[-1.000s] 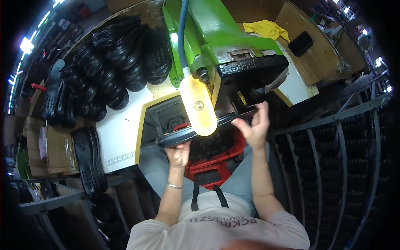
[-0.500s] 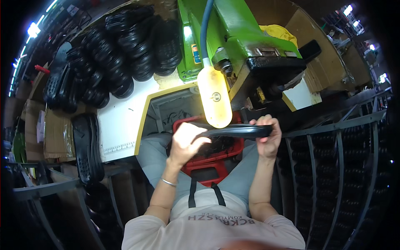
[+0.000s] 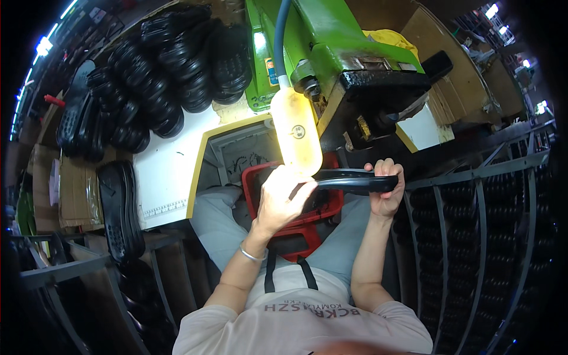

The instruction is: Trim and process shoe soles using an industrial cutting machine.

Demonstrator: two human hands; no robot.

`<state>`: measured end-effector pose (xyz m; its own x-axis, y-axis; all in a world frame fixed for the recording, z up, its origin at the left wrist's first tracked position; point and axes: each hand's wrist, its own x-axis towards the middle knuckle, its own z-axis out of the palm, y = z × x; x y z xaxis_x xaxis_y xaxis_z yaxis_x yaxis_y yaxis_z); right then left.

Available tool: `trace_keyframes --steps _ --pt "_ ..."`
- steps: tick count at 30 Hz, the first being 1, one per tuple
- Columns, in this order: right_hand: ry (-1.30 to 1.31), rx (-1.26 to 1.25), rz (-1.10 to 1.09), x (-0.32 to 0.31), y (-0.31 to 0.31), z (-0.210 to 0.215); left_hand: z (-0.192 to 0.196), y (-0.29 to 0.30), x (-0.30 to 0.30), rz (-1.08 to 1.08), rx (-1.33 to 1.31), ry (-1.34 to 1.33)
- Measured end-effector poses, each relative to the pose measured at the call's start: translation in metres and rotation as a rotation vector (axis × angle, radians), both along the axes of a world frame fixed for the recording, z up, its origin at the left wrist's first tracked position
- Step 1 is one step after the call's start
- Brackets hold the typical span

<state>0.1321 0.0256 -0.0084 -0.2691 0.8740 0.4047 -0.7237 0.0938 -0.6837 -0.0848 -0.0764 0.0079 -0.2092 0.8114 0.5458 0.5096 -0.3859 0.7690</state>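
A black shoe sole [image 3: 350, 182] lies crosswise between my two hands, edge-on, just below a lit yellow-white lamp [image 3: 297, 133]. My left hand [image 3: 281, 200], with a silvery bracelet on its wrist, is closed at the sole's left end. Its fingertips and that end are partly hidden beside the lamp's lower tip. At the other end my right hand [image 3: 387, 189] grips the sole, fingers over the far side. Underneath, a red plastic crate [image 3: 257, 174] with dark stuff in it stands between my knees.
A green machine [image 3: 343, 59] with a dark head rises ahead. Piles of black soles [image 3: 148, 83] cover the white table [image 3: 163, 183] at left, and more soles [image 3: 120, 210] lean at its near edge. Metal racks [image 3: 482, 236] of soles stand at right; cardboard boxes [image 3: 455, 77] are behind.
My left hand has moved right along the sole, so less of its left part shows. The right hand and the sole have shifted slightly right.
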Motion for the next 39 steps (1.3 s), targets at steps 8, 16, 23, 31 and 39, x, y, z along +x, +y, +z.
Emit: trace_keyframes --steps 8,16,23,31,39 --pt "0.052 0.007 -0.061 0.014 0.006 0.006 -0.026 -0.003 -0.02 0.157 -0.273 -0.343" --pt "0.06 -0.025 0.061 0.008 0.016 -0.005 0.003 -0.009 -0.002 0.009 -0.202 -0.254" --pt "-0.03 0.045 0.07 0.005 0.011 -0.003 0.001 -0.001 0.01 -0.13 -0.364 -0.363" --pt "0.024 0.007 -0.08 0.037 0.022 0.001 -0.056 -0.044 -0.09 0.403 -0.245 -0.428" --pt "0.022 0.174 -0.372 0.087 0.049 0.024 -0.004 -0.187 -0.208 1.126 -0.425 0.848"
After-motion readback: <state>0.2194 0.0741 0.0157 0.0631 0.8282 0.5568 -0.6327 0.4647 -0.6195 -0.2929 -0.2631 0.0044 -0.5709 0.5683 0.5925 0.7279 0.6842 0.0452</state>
